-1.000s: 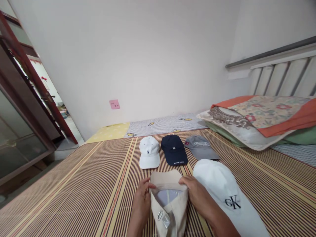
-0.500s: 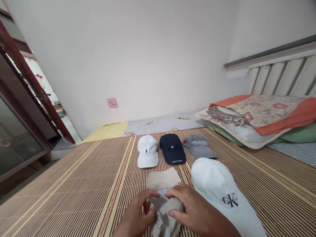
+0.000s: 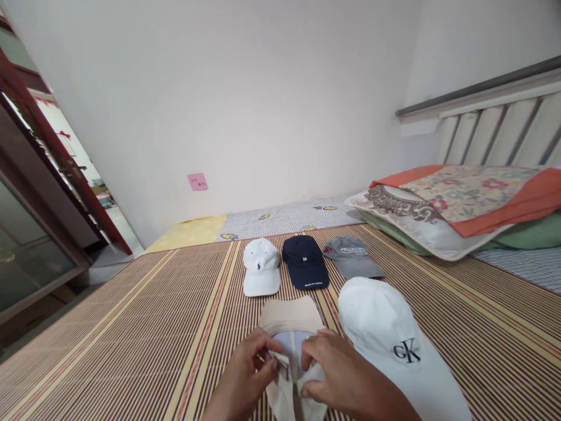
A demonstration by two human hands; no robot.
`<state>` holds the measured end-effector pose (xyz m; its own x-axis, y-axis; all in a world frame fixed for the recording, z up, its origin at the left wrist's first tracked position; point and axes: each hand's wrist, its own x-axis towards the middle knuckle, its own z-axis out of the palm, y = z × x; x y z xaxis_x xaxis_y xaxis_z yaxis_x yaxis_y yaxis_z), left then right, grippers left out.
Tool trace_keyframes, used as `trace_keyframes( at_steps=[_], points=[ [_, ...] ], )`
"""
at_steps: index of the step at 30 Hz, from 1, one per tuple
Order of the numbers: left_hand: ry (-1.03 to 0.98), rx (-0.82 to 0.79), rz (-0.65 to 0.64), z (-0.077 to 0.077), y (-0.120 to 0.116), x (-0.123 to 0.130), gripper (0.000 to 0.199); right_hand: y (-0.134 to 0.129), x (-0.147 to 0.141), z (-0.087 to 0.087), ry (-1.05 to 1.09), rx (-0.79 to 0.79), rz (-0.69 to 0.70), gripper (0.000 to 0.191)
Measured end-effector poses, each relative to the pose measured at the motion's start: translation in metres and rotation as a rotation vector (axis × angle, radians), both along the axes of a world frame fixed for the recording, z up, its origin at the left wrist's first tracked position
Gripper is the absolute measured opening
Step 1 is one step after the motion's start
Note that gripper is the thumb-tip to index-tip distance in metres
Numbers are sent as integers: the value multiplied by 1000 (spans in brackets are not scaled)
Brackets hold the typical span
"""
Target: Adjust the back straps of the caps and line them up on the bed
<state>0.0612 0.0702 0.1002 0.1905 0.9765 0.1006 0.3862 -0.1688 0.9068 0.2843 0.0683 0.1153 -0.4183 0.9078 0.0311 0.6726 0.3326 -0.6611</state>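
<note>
A beige baseball cap [image 3: 290, 313] lies inside-up on the mat at the bottom middle, its brim pointing away from me and its lavender lining showing. My left hand [image 3: 245, 374] pinches the left rear edge of this cap, by a small strap. On the opposite side, my right hand [image 3: 335, 371] has its thumb and fingers curled around the right rear edge. Between the two hands the back of the cap shows a narrow gap. Right beside my right forearm lies a large white cap [image 3: 381, 327] with dark letters.
Beyond my hands sit a white cap [image 3: 262, 266], a navy cap [image 3: 305, 263] and a grey cap [image 3: 353, 257] in a row. The striped mat [image 3: 144, 333] spreads underneath. Stacked pillows [image 3: 477, 204] lie at right, below a radiator [image 3: 495, 134]. A wall stands behind.
The back of the beige cap has parted, and more of its lining shows between my hands. My left fingers have closed on its left edge. The other caps stay put.
</note>
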Motion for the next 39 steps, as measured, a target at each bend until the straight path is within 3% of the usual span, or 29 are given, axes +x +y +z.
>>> trace_keyframes(
  at_steps=[2, 6, 10, 13, 21, 30, 35, 39],
  points=[
    [-46, -41, 5, -1, 0, 1, 6, -1, -1, 0, -36, -3, 12, 17],
    [-156, -222, -23, -5, -2, 3, 24, -1, -7, 1, -101, 3, 64, 16],
    [-248, -213, -88, -5, -2, 3, 36, 1, -12, 1, -63, 31, 66, 25],
    [-331, -212, -116, -6, 1, 0, 41, 5, -9, 5, 38, 32, 30, 31],
    [-483, -225, -188, -16, 10, -5, 36, 12, -2, 13, 320, -10, -39, 19],
    [-604, -200, -155, -17, 10, -4, 39, 18, -3, 12, 808, -190, 56, 18],
    [-660, -208, -110, -16, 10, -3, 44, 17, -1, 10, 785, -251, 59, 26],
    [-711, -201, -132, -14, 9, -5, 42, 13, -2, 14, 696, -271, 135, 11]
  ],
)
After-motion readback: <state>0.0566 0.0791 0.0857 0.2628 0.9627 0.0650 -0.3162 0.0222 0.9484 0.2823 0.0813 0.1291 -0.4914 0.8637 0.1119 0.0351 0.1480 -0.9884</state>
